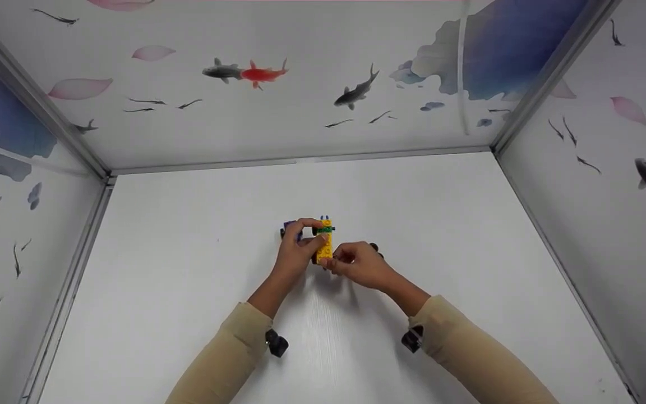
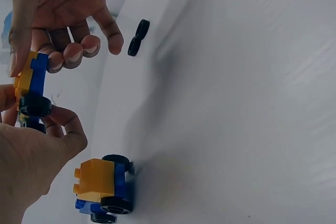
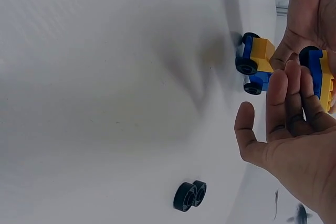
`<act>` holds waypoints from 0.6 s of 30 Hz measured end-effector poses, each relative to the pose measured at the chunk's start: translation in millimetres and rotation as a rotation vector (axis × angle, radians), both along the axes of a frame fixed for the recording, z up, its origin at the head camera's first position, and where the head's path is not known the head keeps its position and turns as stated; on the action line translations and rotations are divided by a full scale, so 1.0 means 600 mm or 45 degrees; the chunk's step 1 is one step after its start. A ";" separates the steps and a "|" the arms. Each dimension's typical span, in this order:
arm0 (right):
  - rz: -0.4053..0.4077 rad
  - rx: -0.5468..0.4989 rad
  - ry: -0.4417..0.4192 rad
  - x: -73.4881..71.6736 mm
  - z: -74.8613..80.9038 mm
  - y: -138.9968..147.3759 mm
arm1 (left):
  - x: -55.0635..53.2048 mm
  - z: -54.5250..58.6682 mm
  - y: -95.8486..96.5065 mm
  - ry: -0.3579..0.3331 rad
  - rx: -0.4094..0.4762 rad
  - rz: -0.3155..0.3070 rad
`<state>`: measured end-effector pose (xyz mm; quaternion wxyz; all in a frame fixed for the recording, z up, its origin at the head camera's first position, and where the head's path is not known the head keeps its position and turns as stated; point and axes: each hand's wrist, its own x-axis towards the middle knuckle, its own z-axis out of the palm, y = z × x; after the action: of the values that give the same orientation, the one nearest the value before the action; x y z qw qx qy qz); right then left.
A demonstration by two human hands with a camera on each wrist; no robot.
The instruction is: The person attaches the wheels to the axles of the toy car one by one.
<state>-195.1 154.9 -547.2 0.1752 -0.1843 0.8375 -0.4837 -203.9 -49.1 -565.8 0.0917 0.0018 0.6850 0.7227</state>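
Observation:
A toy car built of blocks (image 1: 327, 244), yellow on top and blue beneath, is held up off the white table. It has a green piece across its far part and black wheels on its left side. My left hand (image 1: 295, 255) grips it from the left, thumb on top, fingers around the wheel side. My right hand (image 1: 363, 267) pinches its near end, thumb on the yellow block (image 2: 22, 77) and fingertips against the blue base (image 3: 315, 72). In the head view, my hand partly hides a second toy car (image 2: 97, 179), yellow and blue with black wheels, standing on the table.
Two loose black wheels (image 3: 185, 196) rest side by side on the table (image 1: 188, 314), to the right of my right hand. Printed walls enclose the table at the back wall (image 1: 300, 123), left and right.

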 end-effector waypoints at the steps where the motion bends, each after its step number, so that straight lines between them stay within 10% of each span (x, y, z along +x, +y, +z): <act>1: -0.002 0.000 0.000 0.000 0.000 0.000 | 0.001 -0.001 -0.001 0.001 -0.008 0.000; 18: -0.058 -0.014 0.100 -0.001 -0.002 -0.001 | 0.004 0.002 0.000 -0.019 -0.007 -0.032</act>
<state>-195.8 154.2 -548.4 0.1300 -0.1852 0.8451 -0.4844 -201.7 -49.1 -564.5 0.1059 0.0048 0.6861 0.7197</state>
